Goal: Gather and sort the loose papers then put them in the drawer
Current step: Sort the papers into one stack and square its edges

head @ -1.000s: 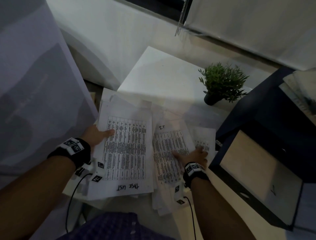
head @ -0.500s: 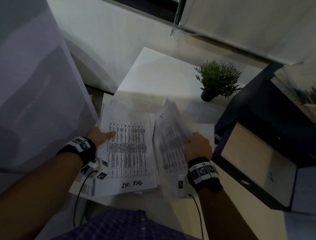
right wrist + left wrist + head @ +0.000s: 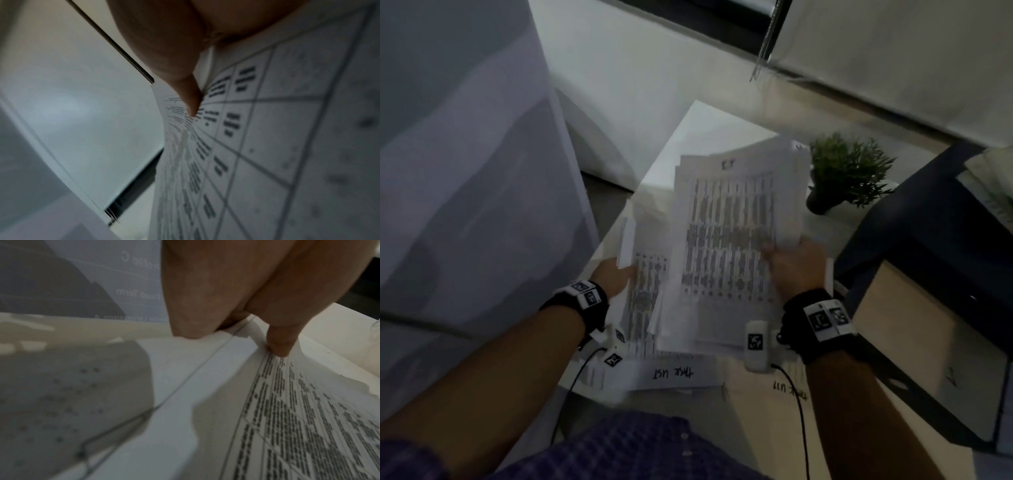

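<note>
My right hand (image 3: pixel 791 263) grips a sheaf of printed table sheets (image 3: pixel 732 233) by its right edge and holds it tilted up off the table. In the right wrist view, the thumb (image 3: pixel 191 97) pinches the sheaf (image 3: pixel 287 129). The sheaf hangs partly over a second stack of printed sheets (image 3: pixel 643 308) lying on the white table (image 3: pixel 709 130). My left hand (image 3: pixel 613 277) holds that stack's left edge. Its thumb (image 3: pixel 277 345) lies on the top sheet (image 3: pixel 298 418), and its fingers are hidden under the paper. The dark drawer (image 3: pixel 914 346) stands open to the right.
A small potted plant (image 3: pixel 849 171) stands behind the lifted sheaf. One more handwritten-titled sheet (image 3: pixel 791 390) lies under my right wrist. A large pale board (image 3: pixel 465 171) leans along the left. More papers (image 3: pixel 993 181) lie on top of the dark cabinet.
My right hand took hold of the right-hand pile, raised it off the table and swung it left over the other stack. My left hand stayed at the left stack's edge.
</note>
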